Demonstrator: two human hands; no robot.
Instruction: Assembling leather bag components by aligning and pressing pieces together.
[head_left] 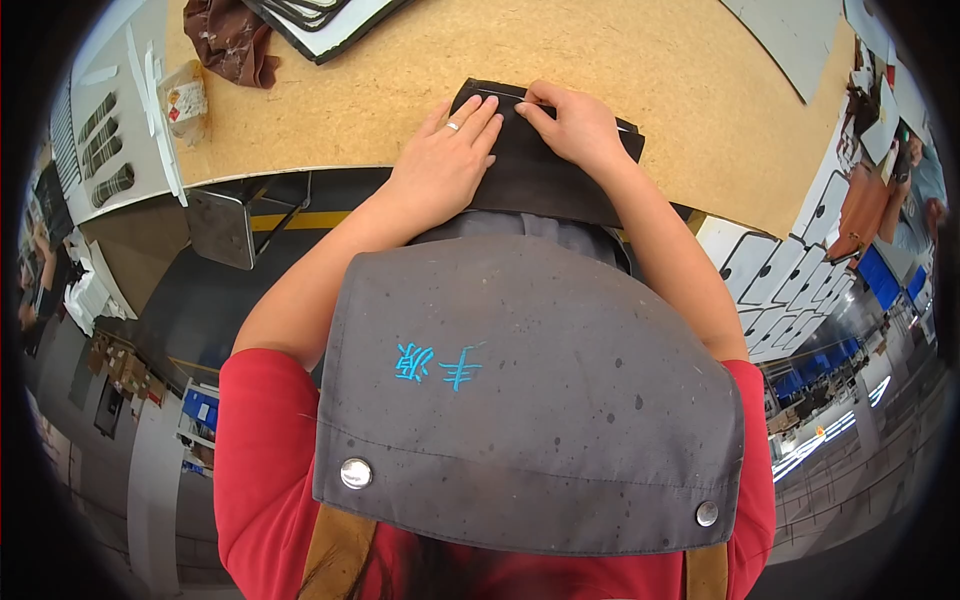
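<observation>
A dark, flat piece of material (540, 170) lies at the near edge of a tan worktable (420, 70) and hangs over it. My left hand (445, 155), with a ring on one finger, presses flat on its left part, fingers spread. My right hand (570, 125) rests on its top edge, fingertips pinching the upper rim. Both hands touch each other's fingertips near the top. My grey apron bib (530, 400) and red sleeves fill the lower picture.
A brown rag (232, 40) and a stack of dark flat panels with pale borders (325, 20) lie at the table's far side. A small wrapped packet (185, 100) sits at the left. White cut panels (790, 280) stand stacked at the right. Another person (915, 190) is far right.
</observation>
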